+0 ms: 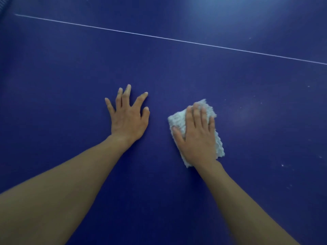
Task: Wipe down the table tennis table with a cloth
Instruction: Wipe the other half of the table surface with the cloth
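While pressed flat under the right hand, folded white terry cloth lying on dark blue table tennis table surface, right of centre in the head view. Right palm down on the cloth, fingers extended forward and close together, thumb out to the left over the cloth's near-left portion; not clenched around the fabric, only laid on top of it. Fluffy cloth edges visible beyond the fingertips at the far end, along the left side, and along the right side down to the wrist. Left hand just beside the cloth, apart from it, holding nothing: fingers splayed wide, fingertips bearing on the bare table surface, knuckles slightly raised. Both bare forearms entering from the bottom corners and converging toward the middle. Thin white painted line crossing the table well beyond both hands, running from upper left down to the right edge. Small pale specks scattered on the surface right of the cloth. Soft light glare at upper right.
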